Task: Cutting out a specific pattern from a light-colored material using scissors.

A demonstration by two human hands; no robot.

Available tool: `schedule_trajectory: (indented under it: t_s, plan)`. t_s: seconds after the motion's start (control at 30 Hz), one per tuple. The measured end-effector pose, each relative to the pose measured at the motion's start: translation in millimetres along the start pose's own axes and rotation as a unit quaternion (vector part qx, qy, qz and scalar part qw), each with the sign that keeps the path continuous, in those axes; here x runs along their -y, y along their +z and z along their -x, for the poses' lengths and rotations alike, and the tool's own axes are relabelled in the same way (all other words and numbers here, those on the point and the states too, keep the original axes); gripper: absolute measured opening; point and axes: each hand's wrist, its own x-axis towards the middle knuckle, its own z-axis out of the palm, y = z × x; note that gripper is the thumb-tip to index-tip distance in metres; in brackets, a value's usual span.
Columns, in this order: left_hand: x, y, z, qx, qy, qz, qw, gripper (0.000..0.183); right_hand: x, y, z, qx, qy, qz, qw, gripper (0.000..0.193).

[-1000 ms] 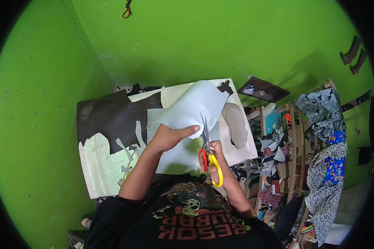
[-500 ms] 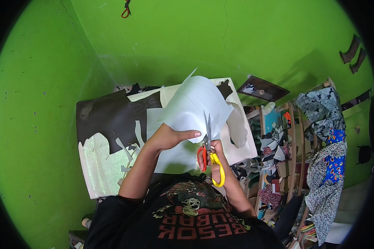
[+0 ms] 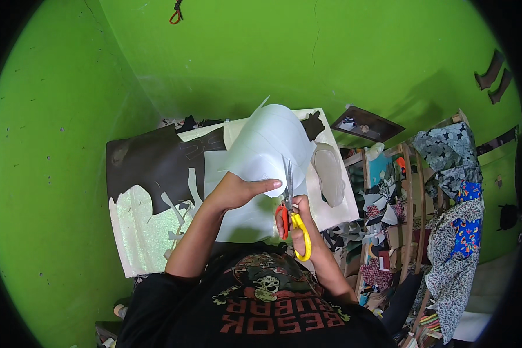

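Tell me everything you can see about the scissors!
The scissors have thin, shiny metal blades that point up and away from the person, and looped handles, one orange-red, one yellow. The right hand holds them with its fingers through the loops. The blades sit against the edge of a curled pale sheet, which the left hand holds up above the cluttered table.

Bright green walls [image 3: 261, 58] enclose the corner, cracked above and carrying a small hook [image 3: 176, 13] near the top, while a wooden rack [image 3: 414, 214] right of the corner holds patterned fabrics [image 3: 455, 232], with a dark framed panel [image 3: 367, 123] leaning just above it.
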Motion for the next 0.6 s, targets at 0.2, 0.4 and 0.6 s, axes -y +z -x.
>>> schedule_trajectory:
  t_s: [0.2,0.4,0.6]
  plan:
    - [-1,2,-1,-0.005,0.015,-0.016,1.000,0.062,-17,-5,1,-0.001,-0.029,-0.002,1.000,0.085]
    - [1,1,-2,-0.008,0.031,-0.023,0.999,0.071,-13,-2,-1,-0.020,0.012,-0.055,0.998,0.057]
    - [-1,0,-3,0.001,0.013,-0.009,1.000,0.069,-4,-1,-1,-0.040,0.046,-0.038,0.997,0.043]
